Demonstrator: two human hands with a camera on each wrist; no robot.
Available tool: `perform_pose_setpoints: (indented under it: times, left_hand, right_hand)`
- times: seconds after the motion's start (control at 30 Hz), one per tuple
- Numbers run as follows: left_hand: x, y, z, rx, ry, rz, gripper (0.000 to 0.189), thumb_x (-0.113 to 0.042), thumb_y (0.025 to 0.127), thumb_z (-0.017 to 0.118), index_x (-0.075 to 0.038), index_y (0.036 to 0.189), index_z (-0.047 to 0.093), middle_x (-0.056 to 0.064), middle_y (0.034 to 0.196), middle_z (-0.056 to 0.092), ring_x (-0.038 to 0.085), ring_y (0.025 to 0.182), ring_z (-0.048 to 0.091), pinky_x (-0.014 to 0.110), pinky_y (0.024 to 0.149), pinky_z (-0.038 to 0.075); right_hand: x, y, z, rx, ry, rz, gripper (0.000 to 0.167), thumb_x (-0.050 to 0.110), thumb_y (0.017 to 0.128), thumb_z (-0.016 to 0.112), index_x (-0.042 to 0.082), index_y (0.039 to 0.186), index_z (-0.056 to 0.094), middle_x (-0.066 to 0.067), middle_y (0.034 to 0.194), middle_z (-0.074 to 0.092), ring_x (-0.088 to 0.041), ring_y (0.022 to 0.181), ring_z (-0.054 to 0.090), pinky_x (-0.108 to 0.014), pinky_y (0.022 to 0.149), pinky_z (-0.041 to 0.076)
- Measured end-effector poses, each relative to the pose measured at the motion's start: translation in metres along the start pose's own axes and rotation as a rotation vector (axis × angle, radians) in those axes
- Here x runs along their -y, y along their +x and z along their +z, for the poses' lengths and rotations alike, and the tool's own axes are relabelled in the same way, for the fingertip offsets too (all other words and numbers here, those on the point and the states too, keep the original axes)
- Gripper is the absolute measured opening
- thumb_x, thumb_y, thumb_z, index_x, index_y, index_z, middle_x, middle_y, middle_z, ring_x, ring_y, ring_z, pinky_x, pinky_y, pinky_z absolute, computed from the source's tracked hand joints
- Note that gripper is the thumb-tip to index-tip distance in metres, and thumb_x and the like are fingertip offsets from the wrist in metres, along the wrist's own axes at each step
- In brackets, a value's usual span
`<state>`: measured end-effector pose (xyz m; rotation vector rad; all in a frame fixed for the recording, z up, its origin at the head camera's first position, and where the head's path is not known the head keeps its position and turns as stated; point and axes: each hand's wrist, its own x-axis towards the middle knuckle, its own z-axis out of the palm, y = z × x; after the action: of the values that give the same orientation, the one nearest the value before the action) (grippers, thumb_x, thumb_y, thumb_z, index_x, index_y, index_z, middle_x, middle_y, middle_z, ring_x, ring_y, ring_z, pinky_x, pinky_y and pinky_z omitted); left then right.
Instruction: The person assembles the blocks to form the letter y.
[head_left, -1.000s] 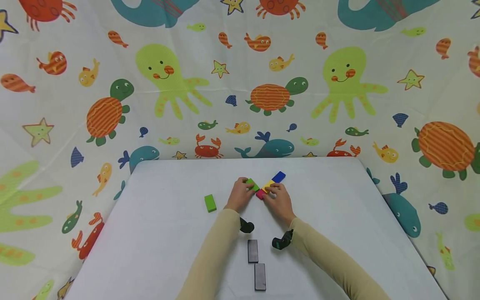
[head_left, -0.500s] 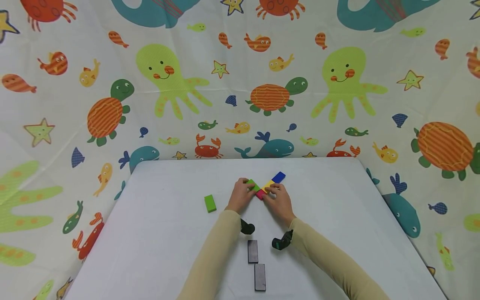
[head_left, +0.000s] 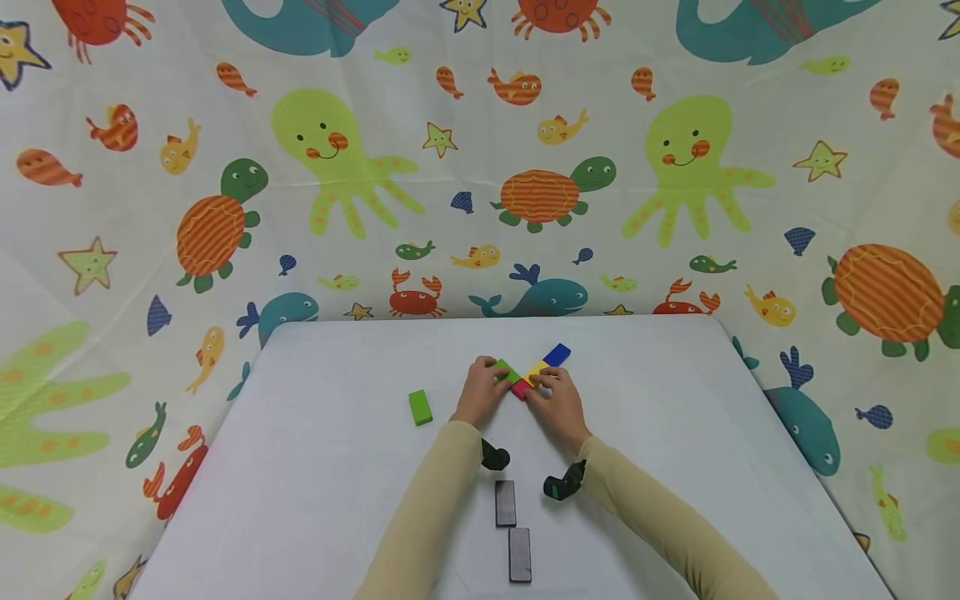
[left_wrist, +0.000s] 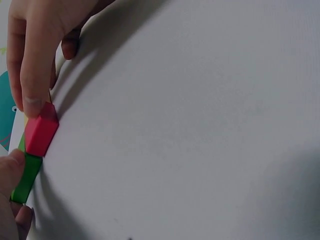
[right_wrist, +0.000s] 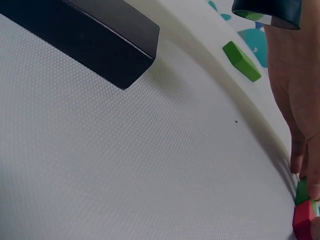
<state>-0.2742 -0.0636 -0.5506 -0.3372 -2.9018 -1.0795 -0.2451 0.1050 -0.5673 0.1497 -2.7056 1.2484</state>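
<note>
My left hand (head_left: pixel 480 392) pinches a green block (head_left: pixel 509 372) between thumb and fingers. One end of that block meets a red block (head_left: pixel 520 389) at the corner of a V shape. My right hand (head_left: pixel 558 404) has its thumb and a finger at the red block and a yellow block (head_left: pixel 537 367), which is partly hidden by the fingers. Beyond the yellow one, a blue block (head_left: pixel 557 354) extends the right arm of the V. In the left wrist view, a fingertip of the right hand presses the top of the red block (left_wrist: pixel 42 130), beside the green block (left_wrist: pixel 27 177).
Another green block (head_left: pixel 421 407) lies apart to the left on the white table (head_left: pixel 330 467). Two dark grey blocks (head_left: pixel 506 503) lie nearly end to end between the forearms. A curtain with sea animals (head_left: pixel 480 167) hangs behind the table's far edge.
My left hand and its green block have shifted very slightly to the right, toward the red block. The right hand and the other blocks look unmoved.
</note>
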Motion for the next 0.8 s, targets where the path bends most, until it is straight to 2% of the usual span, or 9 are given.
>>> perform_pose_setpoints:
  times: [0.17, 0.4, 0.67, 0.8]
  left_hand:
    - [0.0049, 0.0017, 0.0030, -0.018, -0.018, 0.012, 0.026, -0.013, 0.090, 0.071, -0.001, 0.113, 0.072, 0.019, 0.128, 0.052, 0.033, 0.121, 0.049, 0.043, 0.104, 0.041]
    - [0.0030, 0.0022, 0.0003, 0.000, -0.025, -0.006, 0.025, -0.013, 0.090, 0.071, -0.002, 0.113, 0.073, 0.018, 0.128, 0.052, 0.032, 0.119, 0.049, 0.043, 0.103, 0.042]
    - [0.0034, -0.0002, -0.0016, -0.007, -0.029, 0.015, 0.025, -0.014, 0.091, 0.070, -0.001, 0.114, 0.072, 0.019, 0.129, 0.051, 0.033, 0.121, 0.048, 0.044, 0.104, 0.041]
    - [0.0060, -0.0016, -0.0026, -0.032, -0.043, 0.028, 0.026, -0.013, 0.092, 0.069, -0.001, 0.115, 0.071, 0.019, 0.129, 0.052, 0.033, 0.122, 0.049, 0.044, 0.105, 0.041]
  right_hand:
    - [0.0002, 0.0008, 0.0008, -0.001, -0.006, 0.004, 0.032, 0.020, 0.088, 0.074, 0.001, 0.114, 0.071, -0.015, 0.122, 0.055, -0.031, 0.117, 0.052, -0.047, 0.100, 0.044]
    - [-0.0009, 0.0027, 0.0016, 0.002, -0.006, 0.015, 0.032, 0.021, 0.089, 0.074, 0.002, 0.114, 0.071, -0.015, 0.123, 0.055, -0.031, 0.118, 0.052, -0.047, 0.100, 0.044]
    - [-0.0013, 0.0033, 0.0026, -0.007, -0.016, 0.000, 0.032, 0.021, 0.088, 0.074, 0.001, 0.113, 0.071, -0.015, 0.121, 0.055, -0.031, 0.117, 0.053, -0.047, 0.099, 0.044]
    - [-0.0015, 0.0031, 0.0030, -0.010, -0.007, -0.001, 0.031, 0.020, 0.088, 0.074, 0.001, 0.113, 0.071, -0.015, 0.121, 0.055, -0.032, 0.117, 0.053, -0.047, 0.100, 0.044]
